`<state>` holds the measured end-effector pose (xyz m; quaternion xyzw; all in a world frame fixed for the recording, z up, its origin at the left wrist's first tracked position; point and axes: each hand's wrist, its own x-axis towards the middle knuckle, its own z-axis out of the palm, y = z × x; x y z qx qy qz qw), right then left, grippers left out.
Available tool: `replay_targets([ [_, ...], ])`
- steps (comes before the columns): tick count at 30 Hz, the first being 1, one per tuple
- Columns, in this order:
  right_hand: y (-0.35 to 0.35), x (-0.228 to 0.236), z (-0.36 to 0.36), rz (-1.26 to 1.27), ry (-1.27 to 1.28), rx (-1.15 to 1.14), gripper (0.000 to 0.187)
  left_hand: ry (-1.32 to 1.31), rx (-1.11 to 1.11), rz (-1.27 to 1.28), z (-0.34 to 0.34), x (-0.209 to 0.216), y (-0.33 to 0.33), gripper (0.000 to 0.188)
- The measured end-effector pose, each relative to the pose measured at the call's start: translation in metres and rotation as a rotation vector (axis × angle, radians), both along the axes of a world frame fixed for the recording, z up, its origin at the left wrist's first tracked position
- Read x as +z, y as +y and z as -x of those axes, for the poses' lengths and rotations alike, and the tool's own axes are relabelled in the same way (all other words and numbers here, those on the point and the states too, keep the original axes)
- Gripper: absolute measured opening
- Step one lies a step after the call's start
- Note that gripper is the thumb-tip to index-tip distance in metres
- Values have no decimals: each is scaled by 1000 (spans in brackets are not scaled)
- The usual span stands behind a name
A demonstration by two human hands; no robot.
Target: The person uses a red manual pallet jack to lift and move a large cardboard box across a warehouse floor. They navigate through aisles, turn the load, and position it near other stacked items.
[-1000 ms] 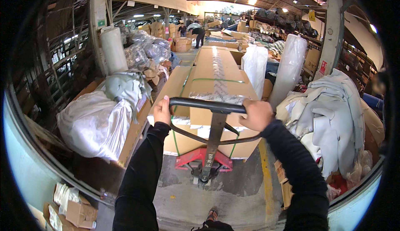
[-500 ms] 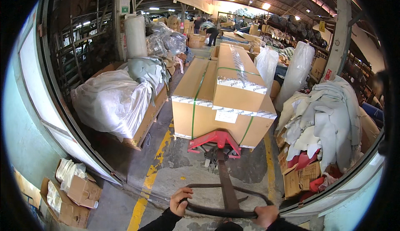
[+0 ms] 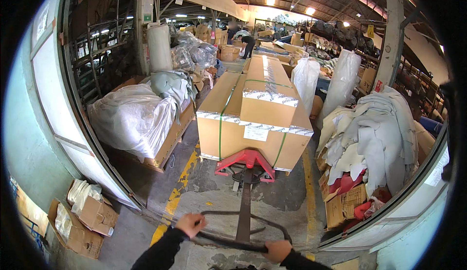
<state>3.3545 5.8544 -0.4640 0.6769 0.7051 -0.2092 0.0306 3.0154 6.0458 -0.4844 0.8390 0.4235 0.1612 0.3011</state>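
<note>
A red pallet jack [image 3: 249,160] stands in front of me with its dark handle [image 3: 228,242] tilted toward me. My left hand [image 3: 191,225] is curled at the left corner of the handle loop. The right hand [image 3: 278,250] is wrapped round the loop's near bar, toward its right end. On the jack's forks rests a large cardboard box [image 3: 209,136] bound with green straps. A long, narrower box [image 3: 269,108] lies on top of it. The forks themselves are hidden under the load.
On the left, a plastic-wrapped bundle [image 3: 131,119] fills a pallet box. Grey fabric pieces [image 3: 379,138] are heaped at right above cartons [image 3: 346,207]. Open cartons [image 3: 97,216] sit by the left door [image 3: 63,109]. Farther back are wrapped rolls [image 3: 342,82] and people [image 3: 247,45].
The handle and both hands have shifted left in view. The jack and its boxes also appear slightly farther left. Both hands stay at the handle.
</note>
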Motion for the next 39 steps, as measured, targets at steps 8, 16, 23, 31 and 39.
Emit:
replay_targets([
  [8, 117, 132, -73, -457, -119, 104, 45, 32, -196, -728, -125, 164, 37, 48],
  [16, 108, 122, -76, -335, -72, 147, 44, 693, -217, -382, -164, 163, 35, 60],
  [23, 23, 22, -40, -166, 58, 186, 51, 782, -403, 42, -134, 70, -33, 65],
  [31, -30, -73, -18, 264, 128, 162, 54, 669, -385, 220, -108, -18, -113, 48],
  [39, 79, 95, -74, -78, 16, 110, 59, 687, -448, -246, -142, 124, 23, 54],
])
